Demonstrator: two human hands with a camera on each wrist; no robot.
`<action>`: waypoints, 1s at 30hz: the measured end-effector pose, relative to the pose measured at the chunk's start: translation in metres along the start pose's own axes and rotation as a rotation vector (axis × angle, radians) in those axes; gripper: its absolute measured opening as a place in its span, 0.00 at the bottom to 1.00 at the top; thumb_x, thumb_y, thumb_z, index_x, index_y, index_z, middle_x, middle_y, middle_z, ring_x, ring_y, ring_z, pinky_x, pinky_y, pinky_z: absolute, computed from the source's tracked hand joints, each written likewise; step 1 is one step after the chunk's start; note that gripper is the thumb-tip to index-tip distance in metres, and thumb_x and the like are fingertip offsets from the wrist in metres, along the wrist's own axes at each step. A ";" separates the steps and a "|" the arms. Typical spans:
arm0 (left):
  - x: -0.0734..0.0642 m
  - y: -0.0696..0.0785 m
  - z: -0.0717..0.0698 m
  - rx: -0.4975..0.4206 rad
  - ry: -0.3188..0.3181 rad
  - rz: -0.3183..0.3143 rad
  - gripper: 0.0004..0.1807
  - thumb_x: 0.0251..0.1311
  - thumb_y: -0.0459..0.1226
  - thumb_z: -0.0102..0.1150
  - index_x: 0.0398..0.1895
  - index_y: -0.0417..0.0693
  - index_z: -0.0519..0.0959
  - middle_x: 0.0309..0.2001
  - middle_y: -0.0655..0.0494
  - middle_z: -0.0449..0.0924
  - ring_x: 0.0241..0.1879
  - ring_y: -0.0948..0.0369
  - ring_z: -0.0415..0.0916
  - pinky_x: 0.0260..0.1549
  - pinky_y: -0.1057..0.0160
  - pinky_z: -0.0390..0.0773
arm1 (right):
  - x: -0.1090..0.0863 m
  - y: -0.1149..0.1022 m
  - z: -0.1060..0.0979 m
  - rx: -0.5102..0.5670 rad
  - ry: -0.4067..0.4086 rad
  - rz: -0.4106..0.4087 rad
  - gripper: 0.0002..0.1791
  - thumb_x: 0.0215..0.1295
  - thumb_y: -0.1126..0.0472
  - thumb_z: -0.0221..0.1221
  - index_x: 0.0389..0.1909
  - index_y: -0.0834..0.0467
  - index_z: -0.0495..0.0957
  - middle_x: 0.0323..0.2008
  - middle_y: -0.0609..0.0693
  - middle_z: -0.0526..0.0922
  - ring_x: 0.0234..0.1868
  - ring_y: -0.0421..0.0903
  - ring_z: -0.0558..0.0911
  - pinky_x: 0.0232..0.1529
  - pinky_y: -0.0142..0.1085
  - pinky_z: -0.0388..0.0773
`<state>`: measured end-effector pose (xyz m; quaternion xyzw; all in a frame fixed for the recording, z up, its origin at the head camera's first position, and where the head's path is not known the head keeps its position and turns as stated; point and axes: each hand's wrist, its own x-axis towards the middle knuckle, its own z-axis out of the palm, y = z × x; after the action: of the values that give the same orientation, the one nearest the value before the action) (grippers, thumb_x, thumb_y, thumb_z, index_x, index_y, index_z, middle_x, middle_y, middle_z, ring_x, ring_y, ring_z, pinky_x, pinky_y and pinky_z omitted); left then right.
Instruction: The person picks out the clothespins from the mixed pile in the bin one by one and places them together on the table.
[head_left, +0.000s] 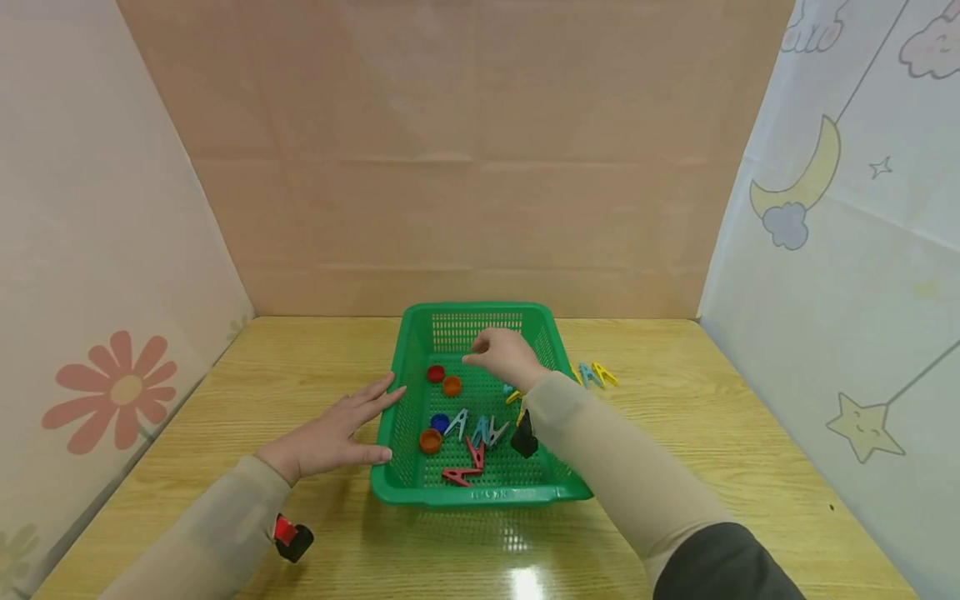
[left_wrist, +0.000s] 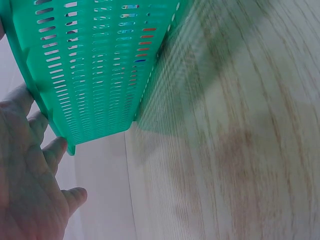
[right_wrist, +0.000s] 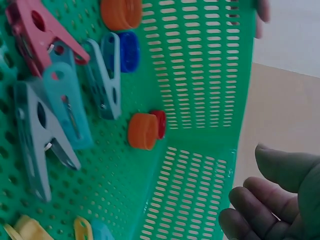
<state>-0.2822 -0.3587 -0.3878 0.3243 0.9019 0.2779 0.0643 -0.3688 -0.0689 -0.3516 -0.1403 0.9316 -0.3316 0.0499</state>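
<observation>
A green plastic basket (head_left: 487,496) stands on the table. My left hand (head_left: 341,429) rests on its left rim with the fingers spread. Over the far part of the basket hovers my right hand (head_left: 506,357), its fingers loosely bent; in the right wrist view thumb and fingers are apart, with nothing seen between them. Inside lie orange caps (right_wrist: 143,131), a blue cap (head_left: 440,422) and a red cap (head_left: 436,373). Several clothespins share the basket: red ones (head_left: 461,477), blue ones (right_wrist: 68,102), grey ones (right_wrist: 37,135) and yellow ones (right_wrist: 30,229). My right forearm hides some of the basket's right side.
Outside the basket on the right, a blue clothespin (head_left: 590,376) and yellow clothespins (head_left: 604,373) lie on the wooden table (head_left: 720,442). A brown backdrop (head_left: 472,167) closes off the back, with patterned walls (head_left: 847,317) at both sides.
</observation>
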 end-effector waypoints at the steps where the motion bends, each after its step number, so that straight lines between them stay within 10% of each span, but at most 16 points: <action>1: 0.000 0.000 0.000 -0.001 -0.001 -0.003 0.45 0.60 0.54 0.60 0.77 0.55 0.52 0.77 0.48 0.39 0.73 0.40 0.39 0.61 0.27 0.40 | 0.000 0.000 0.002 -0.004 -0.005 -0.001 0.18 0.64 0.50 0.63 0.50 0.56 0.81 0.49 0.51 0.82 0.49 0.49 0.80 0.47 0.44 0.78; 11: 0.000 0.001 -0.001 -0.005 -0.005 -0.019 0.45 0.60 0.54 0.60 0.77 0.56 0.51 0.77 0.50 0.38 0.73 0.41 0.38 0.62 0.28 0.39 | 0.001 0.003 0.021 -0.141 -0.136 -0.005 0.17 0.61 0.51 0.66 0.45 0.57 0.82 0.44 0.49 0.82 0.42 0.45 0.79 0.44 0.41 0.77; 24: -0.002 0.001 0.000 -0.009 -0.004 -0.032 0.46 0.59 0.55 0.61 0.77 0.58 0.51 0.77 0.52 0.38 0.74 0.42 0.37 0.62 0.29 0.40 | -0.003 0.005 0.040 -0.328 -0.309 0.065 0.23 0.58 0.45 0.67 0.16 0.52 0.68 0.17 0.43 0.63 0.19 0.40 0.62 0.22 0.34 0.61; 30: -0.001 0.000 0.000 -0.007 0.000 -0.031 0.46 0.59 0.55 0.61 0.77 0.59 0.51 0.77 0.52 0.38 0.74 0.42 0.38 0.62 0.29 0.41 | -0.006 0.008 0.050 -0.408 -0.337 0.042 0.19 0.54 0.42 0.68 0.20 0.51 0.76 0.22 0.43 0.76 0.22 0.41 0.71 0.24 0.35 0.68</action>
<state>-0.2812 -0.3598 -0.3883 0.3099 0.9059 0.2802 0.0695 -0.3560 -0.0911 -0.3957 -0.1815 0.9604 -0.1077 0.1820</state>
